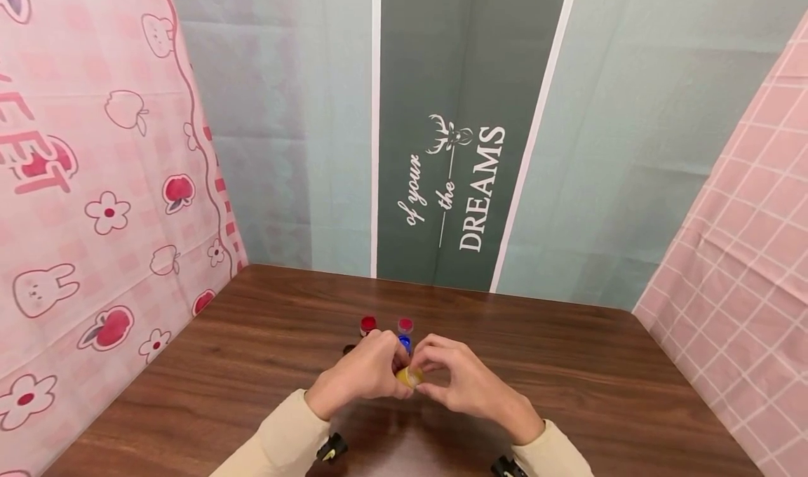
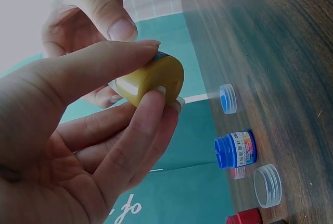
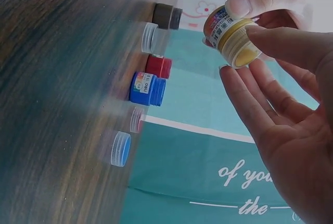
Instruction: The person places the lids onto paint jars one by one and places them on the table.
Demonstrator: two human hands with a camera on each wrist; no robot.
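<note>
A small paint jar (image 3: 221,30) of yellow paint with a clear ribbed lid (image 3: 239,47) is held above the table, tilted on its side. My left hand (image 1: 369,368) grips the jar's body, thumb on one side and fingers round the other; its yellow base shows in the left wrist view. At the lid end is my right hand (image 1: 470,379), its thumb on the lid's rim and its fingers curved around the other side. An uncapped blue paint jar (image 2: 237,149) stands just beyond both hands, partly hidden by them in the head view.
Behind the hands on the wooden table (image 1: 284,308) stand a red jar (image 3: 158,66) and a dark jar (image 3: 167,15). Loose clear lids lie near them: one blue inside (image 3: 120,149), one pinkish red (image 1: 405,325), one colourless (image 3: 150,37). Hanging cloths border the table.
</note>
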